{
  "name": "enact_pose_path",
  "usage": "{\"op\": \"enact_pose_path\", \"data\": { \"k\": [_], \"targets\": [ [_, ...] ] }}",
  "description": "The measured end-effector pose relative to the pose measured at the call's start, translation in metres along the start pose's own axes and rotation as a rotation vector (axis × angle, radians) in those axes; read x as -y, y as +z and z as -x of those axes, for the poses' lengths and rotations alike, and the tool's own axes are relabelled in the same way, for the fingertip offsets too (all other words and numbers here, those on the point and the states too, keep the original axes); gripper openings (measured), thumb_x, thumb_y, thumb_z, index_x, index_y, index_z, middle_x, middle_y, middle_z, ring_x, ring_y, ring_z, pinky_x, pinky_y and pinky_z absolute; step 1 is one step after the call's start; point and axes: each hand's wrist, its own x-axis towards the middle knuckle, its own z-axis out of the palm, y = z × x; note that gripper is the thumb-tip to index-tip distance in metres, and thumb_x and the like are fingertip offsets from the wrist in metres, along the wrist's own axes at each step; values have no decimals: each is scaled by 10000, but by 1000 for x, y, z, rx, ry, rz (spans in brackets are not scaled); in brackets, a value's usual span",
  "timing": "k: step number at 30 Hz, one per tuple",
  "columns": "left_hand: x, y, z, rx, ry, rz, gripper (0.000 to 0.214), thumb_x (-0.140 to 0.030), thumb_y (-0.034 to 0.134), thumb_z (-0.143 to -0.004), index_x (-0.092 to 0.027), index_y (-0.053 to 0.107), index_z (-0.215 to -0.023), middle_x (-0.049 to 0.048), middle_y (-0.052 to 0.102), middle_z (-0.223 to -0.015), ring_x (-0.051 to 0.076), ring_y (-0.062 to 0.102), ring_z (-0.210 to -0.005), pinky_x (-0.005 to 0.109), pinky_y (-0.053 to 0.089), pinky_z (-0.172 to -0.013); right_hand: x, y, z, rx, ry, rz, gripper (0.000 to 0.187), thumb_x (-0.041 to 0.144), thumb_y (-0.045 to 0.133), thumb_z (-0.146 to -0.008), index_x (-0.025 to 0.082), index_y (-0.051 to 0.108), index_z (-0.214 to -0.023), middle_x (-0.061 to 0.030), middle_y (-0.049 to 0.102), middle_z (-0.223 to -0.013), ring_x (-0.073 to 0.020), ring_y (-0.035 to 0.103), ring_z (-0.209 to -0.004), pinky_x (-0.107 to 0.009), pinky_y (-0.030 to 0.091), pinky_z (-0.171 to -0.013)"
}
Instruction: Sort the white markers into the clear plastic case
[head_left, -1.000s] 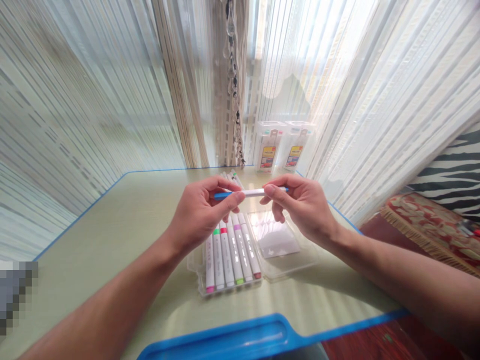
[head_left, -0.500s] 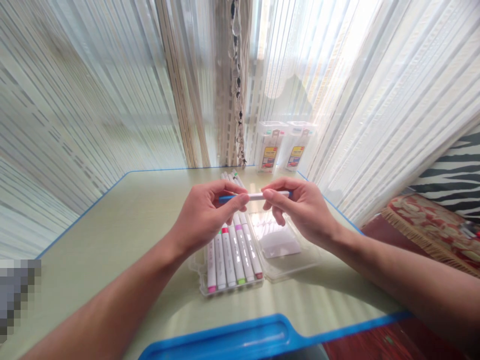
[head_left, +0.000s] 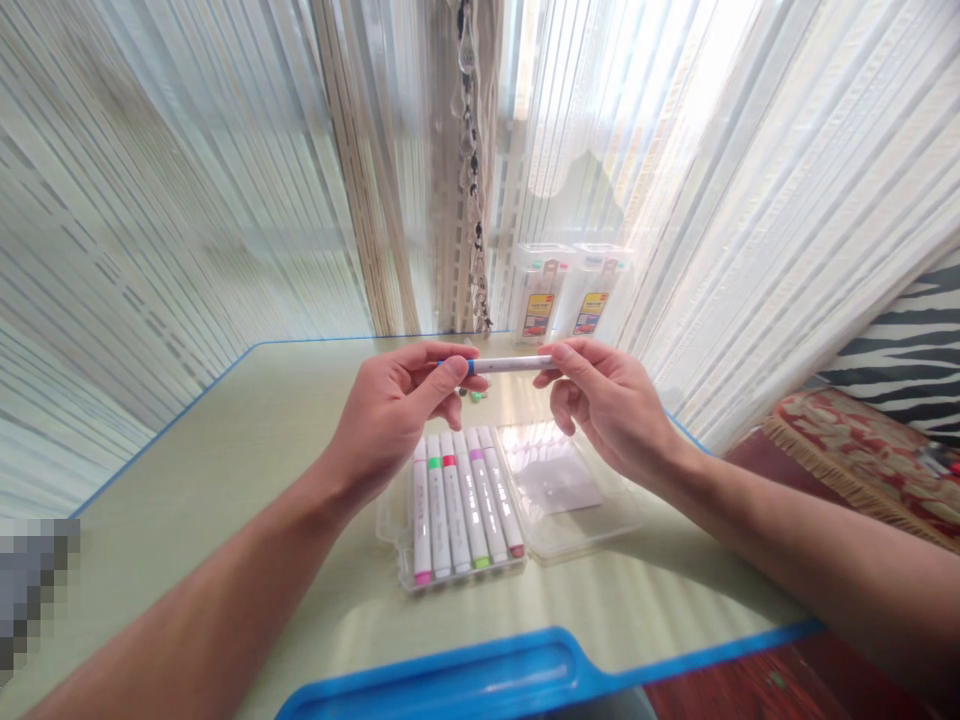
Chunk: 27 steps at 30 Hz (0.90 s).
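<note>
A white marker with a blue band [head_left: 506, 365] lies level between my two hands, above the table. My left hand [head_left: 409, 400] pinches its blue end between thumb and fingers. At the other end, the thumb and fingertips of my right hand [head_left: 600, 395] close on the white barrel. Below them on the table is an open clear plastic case [head_left: 465, 580], with several white markers [head_left: 469, 510] side by side in it, their ends pink, green, red and purple. The case's clear lid [head_left: 585, 535] is folded out to the right, with a pale card [head_left: 559, 490] in it.
Two clear boxes with yellow labels [head_left: 538, 312] stand upright at the table's back edge. More markers lie partly hidden behind my hands. A blue tray edge [head_left: 442, 675] runs along the table's front. String curtains [head_left: 300, 180] and a bead strand [head_left: 474, 180] hang behind.
Both hands have risen slightly with the marker and moved a bit apart, so more of its white barrel shows. The case and the boxes have stayed put.
</note>
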Motion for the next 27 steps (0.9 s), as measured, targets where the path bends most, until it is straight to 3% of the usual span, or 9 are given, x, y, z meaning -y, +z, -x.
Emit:
{"op": "enact_pose_path", "data": {
  "k": [11,20,27],
  "targets": [
    [-3,-1,2,39,26,17,253,-240,782,-835,-149,766,-1071,77,776,-820,81,579,-544,229,495,-570,0,-1,-5,-63,53,11,298,417,813,-809,138,716,-849,0,666,-670,-64,510,-368,-188,380,-321],
    [-2,-2,5,217,-20,110,317,-173,813,-795,-195,773,-1109,88,797,-924,130,682,-707,227,554,-635,-3,-3,-5,-51,116,48,262,401,737,-882,146,698,-926,-10,665,-740,-71,521,-392,-201,390,-344],
    [-4,0,7,299,-40,137,314,-172,793,-823,-202,769,-1135,93,802,-948,111,672,-649,231,558,-638,-2,-1,-5,-45,156,92,224,367,704,-907,144,684,-921,-33,676,-818,-68,519,-421,-207,390,-353]
  ]
}}
